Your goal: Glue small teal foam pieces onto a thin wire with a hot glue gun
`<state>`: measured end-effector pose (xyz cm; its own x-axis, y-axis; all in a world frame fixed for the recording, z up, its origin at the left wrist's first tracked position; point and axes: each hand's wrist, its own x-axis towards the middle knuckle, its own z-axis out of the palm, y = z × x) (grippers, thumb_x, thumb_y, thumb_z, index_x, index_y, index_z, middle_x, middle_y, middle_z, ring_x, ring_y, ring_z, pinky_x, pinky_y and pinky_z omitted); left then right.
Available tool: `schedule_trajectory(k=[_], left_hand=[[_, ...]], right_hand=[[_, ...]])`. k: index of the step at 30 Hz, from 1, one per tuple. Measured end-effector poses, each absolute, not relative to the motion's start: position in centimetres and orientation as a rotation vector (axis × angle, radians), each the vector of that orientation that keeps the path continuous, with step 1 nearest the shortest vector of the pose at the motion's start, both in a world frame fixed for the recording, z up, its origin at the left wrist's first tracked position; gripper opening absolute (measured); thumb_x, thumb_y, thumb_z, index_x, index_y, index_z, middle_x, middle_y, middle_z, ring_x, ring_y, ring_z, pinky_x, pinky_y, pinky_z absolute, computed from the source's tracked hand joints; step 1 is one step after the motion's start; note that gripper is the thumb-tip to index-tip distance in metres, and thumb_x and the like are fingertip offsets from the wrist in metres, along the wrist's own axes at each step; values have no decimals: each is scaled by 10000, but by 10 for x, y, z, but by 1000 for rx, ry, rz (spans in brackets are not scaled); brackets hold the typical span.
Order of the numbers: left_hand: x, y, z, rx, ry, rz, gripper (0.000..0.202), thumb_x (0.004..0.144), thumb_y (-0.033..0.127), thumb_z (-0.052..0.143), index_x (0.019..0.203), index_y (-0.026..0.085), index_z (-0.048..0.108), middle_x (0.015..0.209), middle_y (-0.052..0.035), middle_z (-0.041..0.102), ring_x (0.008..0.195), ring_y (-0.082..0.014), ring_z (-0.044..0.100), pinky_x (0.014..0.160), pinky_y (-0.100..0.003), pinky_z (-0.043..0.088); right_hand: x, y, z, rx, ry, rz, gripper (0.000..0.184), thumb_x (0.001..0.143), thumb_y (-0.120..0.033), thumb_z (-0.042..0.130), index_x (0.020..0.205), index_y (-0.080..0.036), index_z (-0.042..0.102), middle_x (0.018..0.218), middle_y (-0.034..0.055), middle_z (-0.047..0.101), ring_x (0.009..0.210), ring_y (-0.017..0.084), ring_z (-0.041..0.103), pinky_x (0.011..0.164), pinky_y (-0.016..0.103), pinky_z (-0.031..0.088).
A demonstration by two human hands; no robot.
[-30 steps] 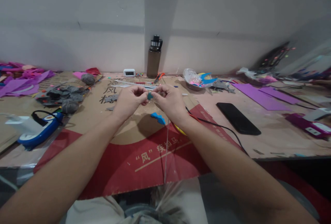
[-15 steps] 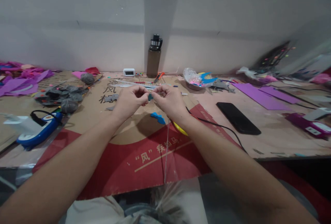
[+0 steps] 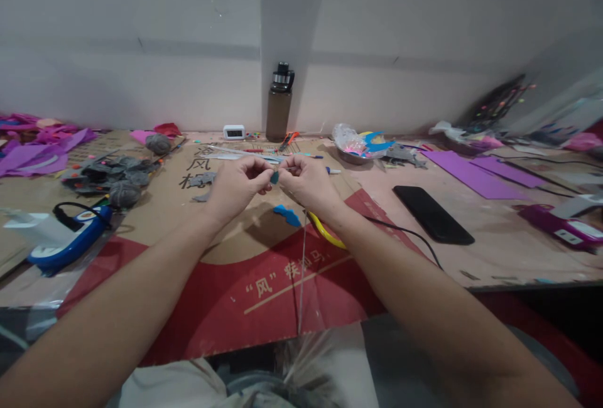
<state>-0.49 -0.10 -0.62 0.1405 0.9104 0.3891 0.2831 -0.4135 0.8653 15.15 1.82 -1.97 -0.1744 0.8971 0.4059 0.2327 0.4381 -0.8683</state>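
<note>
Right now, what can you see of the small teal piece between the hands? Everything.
The small teal piece is dark blue-green and looks like felt or foam. It is too small to tell its shape. It is held in the air above the cardboard sheet, pinched where the fingertips of the left hand and the right hand meet, so only a sliver shows. A brighter blue cut-out lies on the cardboard below, apart from it.

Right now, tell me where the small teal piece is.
Head view, centre: the small teal piece is pinched between the left hand and right hand, over the blue cutout lying on the cardboard.
</note>
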Motion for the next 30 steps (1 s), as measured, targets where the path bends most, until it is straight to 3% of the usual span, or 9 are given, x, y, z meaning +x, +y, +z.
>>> schedule_trajectory(k=[7, 15, 26, 30], left_hand=[[-7, 4, -7, 1470, 949, 1166, 231, 711, 319, 706, 831, 122, 692, 664, -47, 669, 602, -126, 608, 614, -261, 499], [-6, 3, -9, 1632, 1050, 1180, 127, 721, 267, 675, 726, 140, 669, 573, -3, 603, 503, -91, 524, 521, -231, 433], [-4, 3, -9, 1658, 1109, 1269, 90, 721, 243, 666, 726, 155, 645, 597, 3, 596, 513, -88, 514, 525, -228, 433], [-3, 3, -8, 1634, 1130, 1282, 104, 722, 256, 672, 727, 153, 656, 609, -6, 607, 531, -95, 536, 538, -234, 450]], right_hand=[[155, 17, -15, -985, -1677, 905, 90, 685, -254, 562, 684, -185, 504, 553, -54, 484, 480, 63, 363, 465, 210, 261], [152, 19, -26, -944, -1737, 750, 118, 732, -291, 552, 744, -175, 537, 634, -21, 563, 556, 91, 467, 511, 223, 321], [154, 19, -24, -1011, -1716, 590, 130, 764, -315, 610, 761, -186, 616, 563, -44, 432, 542, 91, 350, 506, 237, 252], [155, 16, -21, -1017, -1699, 552, 135, 760, -319, 637, 748, -184, 643, 580, -33, 449, 566, 97, 363, 522, 242, 268]])
